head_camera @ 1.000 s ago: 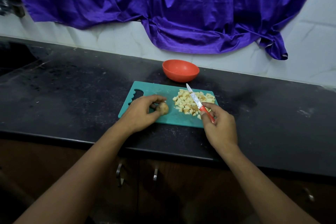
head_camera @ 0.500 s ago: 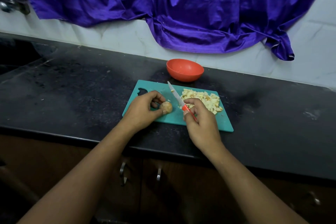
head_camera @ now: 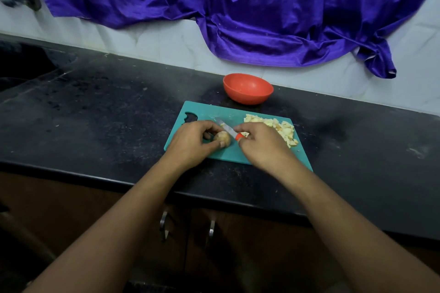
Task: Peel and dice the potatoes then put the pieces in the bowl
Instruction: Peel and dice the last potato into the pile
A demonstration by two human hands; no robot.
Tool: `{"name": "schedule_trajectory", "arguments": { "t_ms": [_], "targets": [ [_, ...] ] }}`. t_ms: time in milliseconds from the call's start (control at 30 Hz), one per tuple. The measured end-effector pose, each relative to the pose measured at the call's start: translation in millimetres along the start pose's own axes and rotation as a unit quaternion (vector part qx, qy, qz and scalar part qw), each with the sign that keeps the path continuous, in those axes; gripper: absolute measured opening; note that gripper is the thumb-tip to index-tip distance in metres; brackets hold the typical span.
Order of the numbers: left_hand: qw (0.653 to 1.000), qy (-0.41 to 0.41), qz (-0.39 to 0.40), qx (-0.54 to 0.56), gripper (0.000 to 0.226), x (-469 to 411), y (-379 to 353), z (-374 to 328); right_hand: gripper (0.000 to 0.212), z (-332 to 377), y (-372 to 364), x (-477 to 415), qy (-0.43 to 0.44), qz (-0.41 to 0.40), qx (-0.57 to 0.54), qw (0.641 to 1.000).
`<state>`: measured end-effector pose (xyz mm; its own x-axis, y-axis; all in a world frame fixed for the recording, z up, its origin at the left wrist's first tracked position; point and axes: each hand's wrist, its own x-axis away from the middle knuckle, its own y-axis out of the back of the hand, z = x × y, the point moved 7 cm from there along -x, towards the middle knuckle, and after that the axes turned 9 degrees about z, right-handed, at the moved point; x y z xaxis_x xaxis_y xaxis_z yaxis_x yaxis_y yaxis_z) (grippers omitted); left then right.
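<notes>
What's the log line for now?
left hand: holds small brown potato | right hand: grips red-handled knife | pale diced potato pieces: on teal plastic cutting board

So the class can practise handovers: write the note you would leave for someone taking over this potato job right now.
Left hand holds a small potato on the cutting board.
Right hand grips the knife, with its blade at the potato's top.
Diced pieces lie heaped on the board's right side. The bowl stands behind the board, with no pieces visible in it.
Done: one heap diced.
Left: peel and dice this potato, which looks unpeeled, then move all the pieces into the bowl.
</notes>
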<state>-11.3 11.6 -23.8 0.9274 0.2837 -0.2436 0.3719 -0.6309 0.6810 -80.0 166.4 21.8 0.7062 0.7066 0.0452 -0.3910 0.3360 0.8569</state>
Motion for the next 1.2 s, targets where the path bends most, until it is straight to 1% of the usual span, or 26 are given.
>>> {"name": "schedule_trajectory", "arguments": {
  "t_ms": [100,167,300,433,500,633,800,967,1067,1200],
  "targets": [
    [1.000,0.005,-0.007,0.009,0.025,1.7,1.1,0.4,0.026,20.6,16.9,-3.5,-0.018,0.042,0.066,0.997],
    [1.000,0.010,-0.011,0.017,0.026,2.9,1.2,0.7,0.026,31.6,22.3,-3.4,-0.030,0.067,0.089,0.993],
    [0.999,0.020,-0.017,0.023,0.029,4.8,2.5,1.1,0.028,43.4,22.8,-8.7,-0.037,0.102,0.118,0.987],
    [1.000,0.021,-0.019,0.014,0.029,6.0,3.4,-1.0,0.019,49.6,22.1,-12.9,-0.043,0.126,0.138,0.982],
    [1.000,0.023,-0.016,0.010,0.029,6.0,3.9,-2.3,0.018,54.0,21.3,-12.8,-0.038,0.127,0.147,0.980],
    [0.999,0.023,-0.016,0.017,0.029,7.0,4.6,-3.8,0.017,54.5,18.6,-10.2,-0.023,0.097,0.164,0.981],
    [0.999,0.021,-0.023,0.021,0.025,7.4,4.6,-4.2,0.029,36.3,3.3,15.9,-0.014,0.022,0.134,0.991],
    [1.000,0.017,-0.020,0.015,0.025,6.5,3.8,-5.4,0.048,28.3,-26.0,35.1,0.014,-0.049,0.178,0.983],
    [0.999,0.019,-0.023,0.011,0.025,7.0,4.2,-5.8,0.057,28.3,-34.9,37.1,0.022,-0.053,0.213,0.975],
    [0.999,0.027,-0.031,0.000,0.024,7.6,7.1,-6.0,0.059,27.1,-41.2,43.1,0.036,-0.036,0.242,0.969]
  ]
}}
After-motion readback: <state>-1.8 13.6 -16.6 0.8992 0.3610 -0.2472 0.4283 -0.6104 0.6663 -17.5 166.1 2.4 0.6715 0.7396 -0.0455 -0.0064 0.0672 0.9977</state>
